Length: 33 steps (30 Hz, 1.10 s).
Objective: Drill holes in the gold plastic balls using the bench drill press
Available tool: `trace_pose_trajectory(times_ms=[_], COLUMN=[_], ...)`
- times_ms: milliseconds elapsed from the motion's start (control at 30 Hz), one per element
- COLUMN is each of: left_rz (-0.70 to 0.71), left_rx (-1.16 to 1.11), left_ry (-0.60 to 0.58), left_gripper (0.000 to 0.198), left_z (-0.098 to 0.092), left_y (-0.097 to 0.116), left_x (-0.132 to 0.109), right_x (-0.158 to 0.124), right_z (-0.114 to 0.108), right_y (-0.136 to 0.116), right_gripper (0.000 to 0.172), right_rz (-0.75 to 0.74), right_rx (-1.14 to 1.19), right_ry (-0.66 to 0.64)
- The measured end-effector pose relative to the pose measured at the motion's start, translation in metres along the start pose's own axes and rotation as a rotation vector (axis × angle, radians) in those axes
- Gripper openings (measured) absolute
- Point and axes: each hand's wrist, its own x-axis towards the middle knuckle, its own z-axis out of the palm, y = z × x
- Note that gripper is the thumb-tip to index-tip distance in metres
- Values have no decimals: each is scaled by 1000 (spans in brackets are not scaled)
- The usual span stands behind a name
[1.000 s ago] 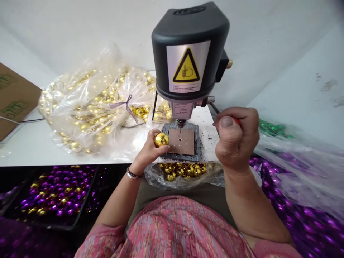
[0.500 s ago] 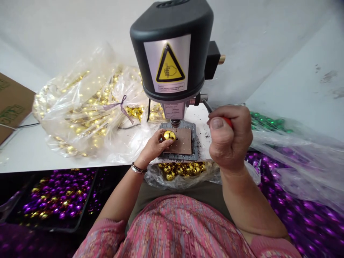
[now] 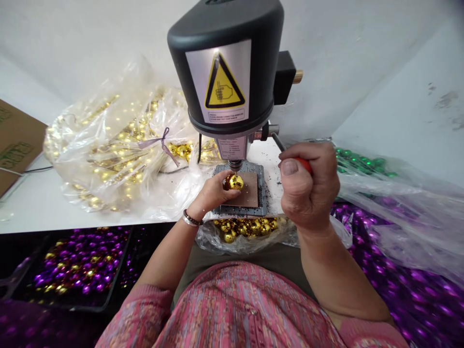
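My left hand [image 3: 212,192] holds a shiny gold bauble [image 3: 234,182] in its fingertips, right under the chuck and bit of a black bench drill press [image 3: 221,63]. The bauble sits just above a brown plate [image 3: 250,189] on the grey drill base [image 3: 239,210]. It looks to be touching or nearly touching the bit, though the exact gap is hard to see. My right hand [image 3: 308,186] is closed around the red grip of the drill's feed lever [image 3: 302,164], which hides most of that grip.
A clear plastic bag of gold baubles [image 3: 119,145] lies left of the drill, and another [image 3: 242,237] sits at the bench's front edge. Green baubles in plastic [image 3: 362,164] lie to the right. A black tray of purple and gold baubles [image 3: 81,263] is below left.
My left hand has carried the gold bauble rightward from beside the plate to beneath the drill bit. My right hand stays on the lever, and the view has shifted slightly.
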Motion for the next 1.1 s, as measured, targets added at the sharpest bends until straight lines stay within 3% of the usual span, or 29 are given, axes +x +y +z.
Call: trace_pose_trajectory(times_ms=[167,300,600,967,1100], left_rz=[127,139,168,165,143], left_rx=[73,7,-51,-4,18], left_ry=[-5,-31,-33,6,26], left_gripper=[44,34,36,42,43], left_z=[4,8,13,12,13], left_y=[0,-3,-12,-10,-11], left_x=[11,13,13,10,9], right_x=[-1,-3,-16,-47,-55], right_z=[0,-1,2,18,23], right_y=[1,4,11,47,56], right_gripper=[13,11,4,21,18], right_rz=[17,-5,-86,-135,-143], right_rx=[17,0,-136,41,46], right_ry=[3,-15,-4,34,38])
